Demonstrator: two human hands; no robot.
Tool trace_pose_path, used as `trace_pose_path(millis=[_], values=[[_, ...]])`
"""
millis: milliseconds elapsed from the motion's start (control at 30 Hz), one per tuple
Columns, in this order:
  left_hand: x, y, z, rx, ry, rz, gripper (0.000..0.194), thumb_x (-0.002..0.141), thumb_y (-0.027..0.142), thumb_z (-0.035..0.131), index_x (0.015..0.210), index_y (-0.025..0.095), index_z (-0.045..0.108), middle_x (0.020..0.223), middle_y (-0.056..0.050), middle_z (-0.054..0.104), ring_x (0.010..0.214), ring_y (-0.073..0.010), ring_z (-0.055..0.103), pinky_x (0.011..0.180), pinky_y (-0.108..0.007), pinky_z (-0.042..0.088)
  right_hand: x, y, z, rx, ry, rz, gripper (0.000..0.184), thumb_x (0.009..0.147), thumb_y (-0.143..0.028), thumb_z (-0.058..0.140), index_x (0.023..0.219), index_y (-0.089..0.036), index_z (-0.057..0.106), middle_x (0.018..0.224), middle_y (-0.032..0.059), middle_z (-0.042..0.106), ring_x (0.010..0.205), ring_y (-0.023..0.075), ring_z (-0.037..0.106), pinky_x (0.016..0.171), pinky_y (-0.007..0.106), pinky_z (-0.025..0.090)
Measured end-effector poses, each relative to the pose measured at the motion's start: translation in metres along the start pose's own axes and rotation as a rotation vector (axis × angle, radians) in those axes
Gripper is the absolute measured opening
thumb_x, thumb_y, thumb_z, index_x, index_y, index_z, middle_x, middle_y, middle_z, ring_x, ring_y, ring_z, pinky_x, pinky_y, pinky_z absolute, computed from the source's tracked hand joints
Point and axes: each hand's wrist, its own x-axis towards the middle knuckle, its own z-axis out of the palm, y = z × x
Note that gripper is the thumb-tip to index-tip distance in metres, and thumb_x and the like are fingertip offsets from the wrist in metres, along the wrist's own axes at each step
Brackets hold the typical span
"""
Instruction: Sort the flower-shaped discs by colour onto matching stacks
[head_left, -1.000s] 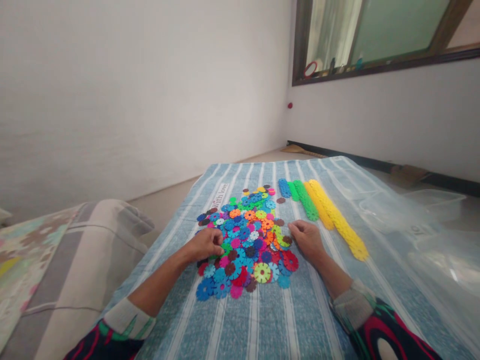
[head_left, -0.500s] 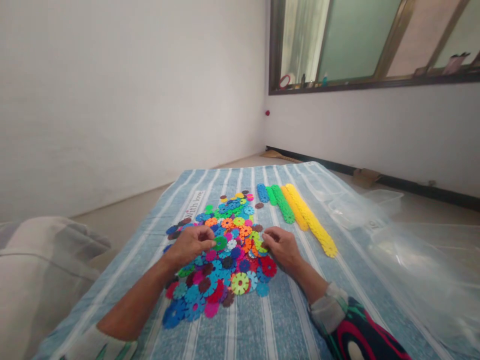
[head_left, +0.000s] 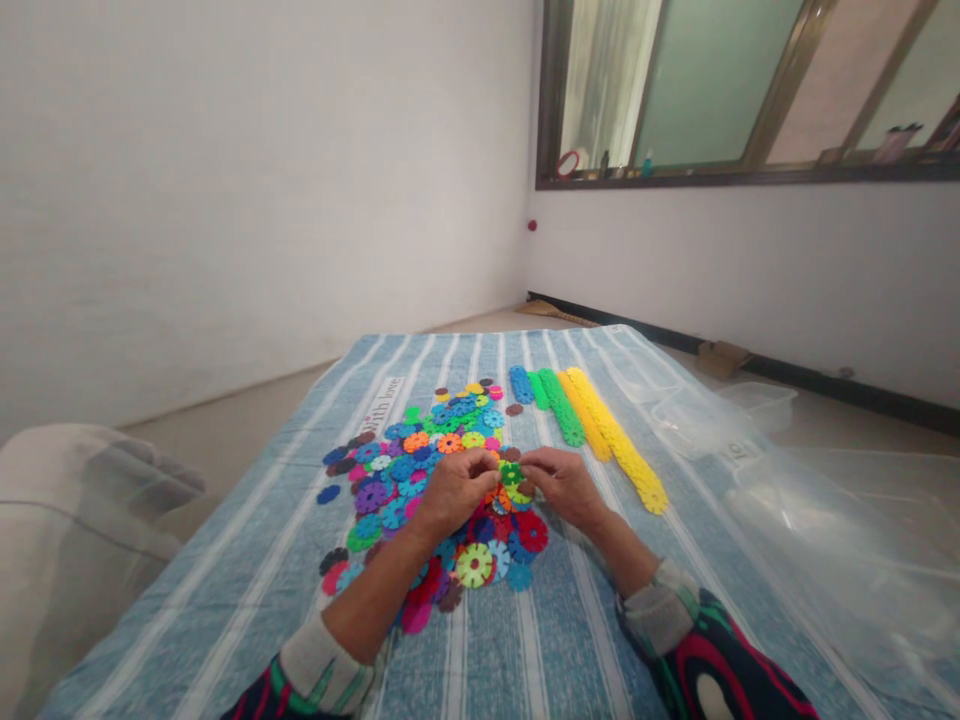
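My left hand [head_left: 459, 492] is closed, pinching the left edge of a green notched plastic disc [head_left: 510, 474]. The fingertips of my right hand [head_left: 566, 486] close on the same disc's right edge, so it sits between both hands above the heap. Under and around them spreads a pile of notched snowflake discs [head_left: 371, 495] in blue, purple, orange, red, pink, brown and yellow-green. My left hand and forearm hide part of this pile. A large yellow-green disc [head_left: 475, 567] and a red disc [head_left: 532, 531] lie near its front right.
Right of the pile lie rows of joined discs: a long yellow row [head_left: 616, 440], an orange-yellow one beside it, green rows [head_left: 561, 408] and a short blue one [head_left: 520, 384]. Clear plastic boxes [head_left: 757, 408] and bags line the right side. Striped cloth [head_left: 247, 560] covers the table.
My left hand has moved right with the green disc, across the pile to my right hand. My right hand has stayed nearly in place, its fingers now at the disc's edge.
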Motion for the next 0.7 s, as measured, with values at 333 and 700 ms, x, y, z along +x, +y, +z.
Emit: trace_pose_path(millis=[333, 700], values=[[-0.025, -0.012, -0.057, 0.312, 0.089, -0.080, 0.021, 0.073, 0.038, 0.051, 0.068, 0.019, 0.058, 0.062, 0.002, 0.058, 0.063, -0.0144, 0.053, 0.063, -0.025, 0.040, 0.016, 0.052, -0.078, -0.775, 0.134, 0.185, 0.025, 0.087, -0.025, 0.046, 0.085, -0.018, 0.070, 0.087, 0.0064, 0.070, 0.077, 0.0167, 0.060, 0.066, 0.025, 0.036], [-0.069, -0.063, -0.121, 0.366, -0.138, -0.316, 0.023, 0.064, 0.040, 0.052, 0.061, 0.018, 0.057, 0.053, 0.003, 0.053, 0.054, -0.0132, 0.048, 0.055, -0.024, 0.035, 0.036, 0.055, -0.079, -1.074, -0.186, 0.156, 0.021, 0.086, -0.015, 0.048, 0.083, -0.019, 0.069, 0.086, 0.0058, 0.065, 0.072, 0.0143, 0.056, 0.056, 0.027, 0.022]])
